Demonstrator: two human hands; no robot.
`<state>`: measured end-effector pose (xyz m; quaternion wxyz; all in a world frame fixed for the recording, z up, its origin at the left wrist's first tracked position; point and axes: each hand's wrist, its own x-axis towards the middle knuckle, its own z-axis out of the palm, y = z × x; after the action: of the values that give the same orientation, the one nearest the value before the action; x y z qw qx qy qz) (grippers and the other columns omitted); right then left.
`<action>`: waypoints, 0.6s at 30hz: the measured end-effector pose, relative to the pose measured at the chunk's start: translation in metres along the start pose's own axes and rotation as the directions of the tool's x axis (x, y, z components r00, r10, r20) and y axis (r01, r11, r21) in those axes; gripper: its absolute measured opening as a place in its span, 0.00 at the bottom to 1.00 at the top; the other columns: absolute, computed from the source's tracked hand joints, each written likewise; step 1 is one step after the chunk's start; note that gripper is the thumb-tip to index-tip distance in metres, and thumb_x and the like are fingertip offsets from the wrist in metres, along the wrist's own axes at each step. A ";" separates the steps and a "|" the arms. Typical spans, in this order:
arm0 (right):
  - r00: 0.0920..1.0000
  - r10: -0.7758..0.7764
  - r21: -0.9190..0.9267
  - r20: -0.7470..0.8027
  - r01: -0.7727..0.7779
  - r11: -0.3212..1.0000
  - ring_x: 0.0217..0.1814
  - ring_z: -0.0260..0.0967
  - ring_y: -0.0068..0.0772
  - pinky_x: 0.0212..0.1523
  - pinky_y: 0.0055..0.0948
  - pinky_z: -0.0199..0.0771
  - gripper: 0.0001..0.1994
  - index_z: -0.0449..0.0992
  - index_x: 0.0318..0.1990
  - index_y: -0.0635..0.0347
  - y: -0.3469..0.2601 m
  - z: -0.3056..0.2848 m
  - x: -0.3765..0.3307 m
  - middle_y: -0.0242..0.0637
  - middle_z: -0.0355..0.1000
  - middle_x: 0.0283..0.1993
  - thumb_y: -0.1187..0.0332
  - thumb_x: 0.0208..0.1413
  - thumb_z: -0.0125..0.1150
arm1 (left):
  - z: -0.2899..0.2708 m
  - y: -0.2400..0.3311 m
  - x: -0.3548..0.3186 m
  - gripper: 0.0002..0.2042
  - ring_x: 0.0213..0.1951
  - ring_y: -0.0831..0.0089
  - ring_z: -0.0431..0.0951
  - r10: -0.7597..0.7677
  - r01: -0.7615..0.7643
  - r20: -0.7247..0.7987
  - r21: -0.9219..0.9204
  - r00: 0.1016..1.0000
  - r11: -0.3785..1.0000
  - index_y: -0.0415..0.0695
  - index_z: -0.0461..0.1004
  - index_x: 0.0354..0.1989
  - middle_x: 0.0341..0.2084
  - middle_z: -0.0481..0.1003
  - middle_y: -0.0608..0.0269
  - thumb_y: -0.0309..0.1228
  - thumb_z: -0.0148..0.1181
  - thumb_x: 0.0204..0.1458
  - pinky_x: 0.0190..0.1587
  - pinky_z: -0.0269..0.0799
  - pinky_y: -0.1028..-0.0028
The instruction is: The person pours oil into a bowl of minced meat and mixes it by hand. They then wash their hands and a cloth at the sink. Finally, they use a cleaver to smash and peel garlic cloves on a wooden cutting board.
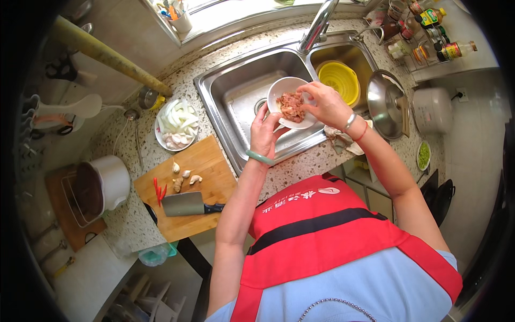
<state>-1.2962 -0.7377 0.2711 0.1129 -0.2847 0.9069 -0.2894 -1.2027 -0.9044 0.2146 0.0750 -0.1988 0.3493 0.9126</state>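
Note:
A white bowl (276, 89) is held over the near edge of the left sink basin by my left hand (263, 131), its fingers and thumb closed around the side and underside. Raw pink meat in small pieces (291, 106) lies inside. My right hand (325, 105) reaches in over the right rim with bent fingers, thumb beside the meat. Whatever its fingertips pinch is too small to make out. Below the bowl is the steel sink (230, 102); a yellow colander (338, 80) sits in the right basin.
On the left, a cutting board (177, 228) bears a cleaver (183, 204), red chilies (157, 189), garlic and ginger. Behind it stands a plate of white vegetable slices (178, 118). A faucet (317, 27) rises behind the sink; a metal lid (385, 104) leans at its right.

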 end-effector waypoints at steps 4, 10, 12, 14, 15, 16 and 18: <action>0.993 -0.060 -0.119 -0.098 0.048 0.992 0.41 0.69 0.50 0.42 0.41 0.72 0.09 0.73 0.37 0.60 0.012 0.038 0.009 0.45 0.71 0.38 0.75 0.45 0.59 | 0.015 -0.001 0.001 0.22 0.45 0.71 0.75 -0.002 0.002 0.006 0.063 1.000 0.998 0.41 0.62 0.59 0.46 0.72 0.61 0.28 0.53 0.55 0.45 0.78 0.67; 0.980 -0.091 0.158 -0.175 0.119 0.980 0.36 0.72 0.45 0.39 0.35 0.73 0.07 0.74 0.33 0.63 -0.003 0.005 0.010 0.43 0.72 0.34 0.80 0.44 0.55 | 0.005 -0.003 0.005 0.22 0.45 0.70 0.76 -0.025 0.025 0.058 0.007 0.998 1.000 0.41 0.61 0.59 0.47 0.72 0.61 0.28 0.51 0.55 0.45 0.77 0.66; 0.993 -0.086 0.265 -0.081 0.105 0.958 0.38 0.74 0.37 0.41 0.30 0.75 0.09 0.76 0.36 0.64 -0.008 -0.006 0.010 0.40 0.74 0.37 0.82 0.46 0.55 | 0.003 -0.001 0.005 0.21 0.45 0.69 0.76 -0.017 0.017 0.050 0.015 0.999 1.000 0.41 0.62 0.58 0.46 0.72 0.59 0.28 0.51 0.55 0.46 0.77 0.65; 0.998 -0.044 0.396 0.035 0.026 0.918 0.40 0.75 0.27 0.45 0.24 0.74 0.12 0.77 0.39 0.65 -0.011 -0.010 0.008 0.36 0.76 0.40 0.84 0.47 0.55 | 0.004 0.002 0.004 0.20 0.44 0.67 0.76 -0.021 0.020 0.034 0.008 0.999 1.000 0.40 0.63 0.57 0.46 0.72 0.58 0.27 0.50 0.55 0.47 0.77 0.64; 0.998 -0.004 0.434 0.062 -0.023 0.900 0.41 0.75 0.27 0.46 0.24 0.74 0.12 0.77 0.40 0.65 -0.009 -0.012 0.008 0.36 0.76 0.40 0.84 0.47 0.56 | 0.005 0.001 0.005 0.20 0.44 0.68 0.76 -0.022 0.022 0.042 0.001 0.999 1.000 0.41 0.63 0.57 0.46 0.72 0.58 0.27 0.50 0.54 0.47 0.77 0.64; 0.995 0.031 0.475 0.090 -0.070 0.877 0.42 0.75 0.27 0.47 0.23 0.74 0.12 0.77 0.41 0.66 -0.006 -0.013 0.010 0.35 0.77 0.40 0.84 0.47 0.57 | 0.004 0.002 0.005 0.20 0.45 0.69 0.76 -0.023 0.023 0.046 -0.003 0.999 1.000 0.41 0.63 0.57 0.46 0.72 0.59 0.28 0.51 0.54 0.46 0.77 0.65; 0.995 0.086 0.515 0.059 -0.104 0.851 0.39 0.75 0.25 0.44 0.23 0.75 0.13 0.77 0.42 0.64 0.006 -0.009 0.012 0.35 0.77 0.37 0.79 0.46 0.61 | 0.003 0.002 0.003 0.21 0.45 0.70 0.76 -0.025 0.026 0.046 -0.011 0.999 1.000 0.42 0.63 0.57 0.46 0.72 0.60 0.28 0.52 0.54 0.46 0.77 0.66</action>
<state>-1.3115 -0.7364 0.2743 0.2149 -0.2035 0.8066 -0.5117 -1.2074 -0.9034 0.2166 0.0935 -0.1827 0.3395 0.9179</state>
